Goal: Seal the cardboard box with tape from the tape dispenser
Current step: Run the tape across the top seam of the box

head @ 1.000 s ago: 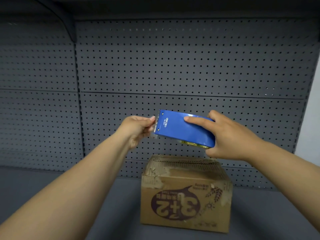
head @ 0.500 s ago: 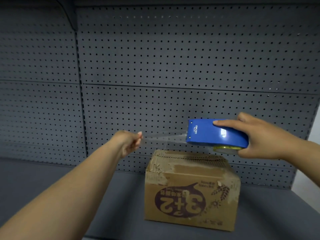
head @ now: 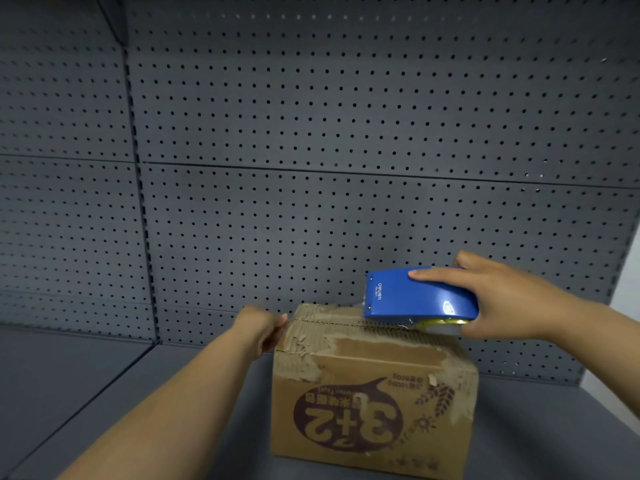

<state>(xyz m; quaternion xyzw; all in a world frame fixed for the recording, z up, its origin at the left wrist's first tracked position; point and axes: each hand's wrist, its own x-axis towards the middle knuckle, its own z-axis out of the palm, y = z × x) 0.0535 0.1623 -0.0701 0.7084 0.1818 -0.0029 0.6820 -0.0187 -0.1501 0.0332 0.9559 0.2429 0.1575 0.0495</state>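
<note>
Behind everything stands the grey pegboard wall (head: 346, 133), filling the view from nine o'clock round to three, and under it the dark shelf (head: 104, 393) that carries the work. At six o'clock on that shelf sits your cardboard box (head: 374, 403), its flaps folded shut, its printing upside down to you and the paper torn away along its top edge; what is inside cannot be seen. At about three o'clock from the box's centre, low over its top and toward the right end, is the blue tape dispenser (head: 415, 296), which your right hand (head: 512, 299) holds with fingers wrapped over its body, the roll showing beneath. Your left hand (head: 263, 327) is at the box's upper left corner, at nine o'clock from the dispenser, fingers pinched narrow; it is blurred, and I cannot tell for sure whether it grips the tape's free end, since no clear strip shows between the hands. I judge you are at the laying-down step: tape drawn out and lowered onto the centre seam (head: 346, 323). Next, you need to press the left end over the corner, rub the strip flat along the seam, then tilt the dispenser so that its blade cuts past the right edge.
</note>
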